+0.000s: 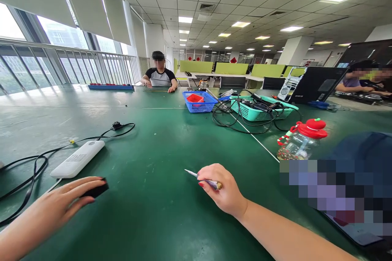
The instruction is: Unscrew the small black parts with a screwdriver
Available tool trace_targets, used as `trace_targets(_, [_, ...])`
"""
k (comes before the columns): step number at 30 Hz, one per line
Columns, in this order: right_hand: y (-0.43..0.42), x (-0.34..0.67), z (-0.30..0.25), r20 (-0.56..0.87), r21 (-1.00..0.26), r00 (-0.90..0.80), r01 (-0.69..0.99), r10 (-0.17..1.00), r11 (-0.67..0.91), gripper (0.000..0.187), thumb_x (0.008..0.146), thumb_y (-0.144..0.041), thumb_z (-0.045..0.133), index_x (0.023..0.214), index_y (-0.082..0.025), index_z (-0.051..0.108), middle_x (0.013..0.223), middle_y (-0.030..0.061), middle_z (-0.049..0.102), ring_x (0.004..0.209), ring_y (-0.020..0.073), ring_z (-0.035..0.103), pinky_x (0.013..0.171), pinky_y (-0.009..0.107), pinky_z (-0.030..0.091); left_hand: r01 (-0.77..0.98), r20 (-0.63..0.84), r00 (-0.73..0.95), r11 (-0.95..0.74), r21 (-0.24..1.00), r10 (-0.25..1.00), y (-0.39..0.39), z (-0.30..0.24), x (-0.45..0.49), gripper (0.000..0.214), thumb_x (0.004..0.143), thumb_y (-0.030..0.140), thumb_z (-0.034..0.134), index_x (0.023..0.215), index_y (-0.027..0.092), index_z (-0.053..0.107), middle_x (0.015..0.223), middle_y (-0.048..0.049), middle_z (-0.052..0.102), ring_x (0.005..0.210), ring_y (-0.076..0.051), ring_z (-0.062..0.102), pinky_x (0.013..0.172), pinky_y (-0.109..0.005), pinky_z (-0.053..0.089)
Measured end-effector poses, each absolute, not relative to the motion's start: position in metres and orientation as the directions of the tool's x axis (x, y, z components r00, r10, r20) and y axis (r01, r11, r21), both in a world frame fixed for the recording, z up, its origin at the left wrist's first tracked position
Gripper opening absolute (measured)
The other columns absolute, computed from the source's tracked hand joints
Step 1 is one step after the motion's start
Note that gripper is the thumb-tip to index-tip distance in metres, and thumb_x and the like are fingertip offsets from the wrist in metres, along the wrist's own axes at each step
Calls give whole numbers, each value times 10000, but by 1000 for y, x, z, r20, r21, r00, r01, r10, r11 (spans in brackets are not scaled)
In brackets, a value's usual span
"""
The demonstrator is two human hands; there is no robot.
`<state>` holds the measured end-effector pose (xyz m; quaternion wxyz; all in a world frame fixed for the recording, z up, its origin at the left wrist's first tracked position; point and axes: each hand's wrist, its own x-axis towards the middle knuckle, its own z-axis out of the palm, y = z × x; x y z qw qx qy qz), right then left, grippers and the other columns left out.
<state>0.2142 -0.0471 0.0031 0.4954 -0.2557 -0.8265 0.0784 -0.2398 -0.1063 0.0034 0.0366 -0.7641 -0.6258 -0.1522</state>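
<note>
My right hand [225,189] is closed around a slim screwdriver-like tool [211,182], its pointed silver tip directed left above the green table [171,220]. The handle is mostly covered by my fingers, and a gold-coloured end shows by the palm. At the lower left, my left hand [58,204] grips a small black block [96,189] between thumb and fingers. What the block is, I cannot make out. Just beyond that hand lies a white power bank-like box [79,158] with a cord under it.
Black cables [39,157] run along the left. A blue basket [199,106] holds a red tray [195,98]; a teal basket [260,113] overflows with cords. At right stand a red-lidded clear bottle [301,140] and a black case [318,83]. A person [159,72] sits opposite.
</note>
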Motion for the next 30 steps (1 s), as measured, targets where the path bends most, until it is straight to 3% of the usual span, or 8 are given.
trace_targets(3, [-50, 206, -7, 754, -218, -535, 342, 380, 914, 96, 911, -181, 532, 906, -217, 620, 968, 51, 686, 811, 145, 602, 748, 290, 482, 932, 130, 326, -341, 120, 936, -88, 31, -172, 365, 866, 552, 468, 1217, 507, 562, 1297, 127, 617, 1105, -210, 642, 976, -352, 518])
trace_targets(6, [-52, 199, -14, 647, -5, -733, 270, 209, 963, 166, 867, -115, 501, 932, -209, 621, 997, 51, 675, 791, 154, 563, 712, 302, 443, 860, 115, 478, -491, 139, 871, -59, 48, -103, 340, 904, 411, 481, 1212, 348, 610, 1272, 18, 644, 1168, -211, 593, 1026, -332, 471])
trace_targets(10, [-53, 192, -5, 608, 86, -776, 276, 169, 957, 111, 887, -191, 513, 885, -196, 625, 829, 36, 649, 683, 147, 495, 630, 298, 374, 777, 126, 575, -588, 227, 808, -19, 43, -38, 344, 890, 196, 500, 1207, 288, 596, 1212, -15, 664, 1126, -191, 593, 1004, -340, 470])
trace_targets(13, [-53, 186, 11, 701, 22, -680, 322, 215, 946, 219, 917, -323, 514, 768, -187, 599, 666, 11, 590, 611, 140, 449, 603, 301, 337, 744, 120, 588, -593, 306, 800, -1, 33, -12, 423, 862, 162, 534, 1268, 278, 553, 1226, -37, 653, 1150, -207, 578, 1022, -364, 456])
trace_targets(18, [-46, 184, 19, 797, -115, -543, 292, 263, 950, 347, 939, -341, 464, 629, -194, 514, 578, -5, 545, 552, 122, 414, 563, 281, 324, 727, 113, 553, -544, 419, 825, 7, 19, -3, 446, 849, 204, 562, 1289, 272, 539, 1251, -46, 639, 1153, -221, 580, 1028, -383, 459])
trace_targets(22, [-38, 190, 10, 756, -116, -605, 251, 249, 961, 341, 929, -340, 482, 619, -198, 495, 617, 1, 579, 547, 119, 424, 553, 270, 354, 711, 187, 502, -526, 467, 845, 8, 7, -7, 457, 870, 218, 522, 1325, 261, 505, 1331, -46, 592, 1217, -206, 548, 1074, -362, 431])
trace_targets(25, [-36, 193, 7, 731, -179, -606, 274, 314, 945, 303, 921, -308, 492, 638, -201, 500, 698, 22, 609, 598, 121, 497, 582, 257, 403, 716, 211, 483, -522, 463, 850, 8, 2, -8, 506, 855, 222, 540, 1355, 259, 472, 1374, -51, 559, 1254, -213, 523, 1098, -373, 410])
trace_targets(30, [-39, 193, 6, 688, -292, -600, 287, 409, 912, 222, 901, -296, 522, 697, -210, 497, 787, 42, 629, 660, 129, 568, 623, 244, 471, 747, 157, 445, -462, 478, 882, 12, 2, -11, 511, 824, 280, 596, 1327, 270, 508, 1262, -52, 642, 1154, -229, 591, 1042, -396, 456])
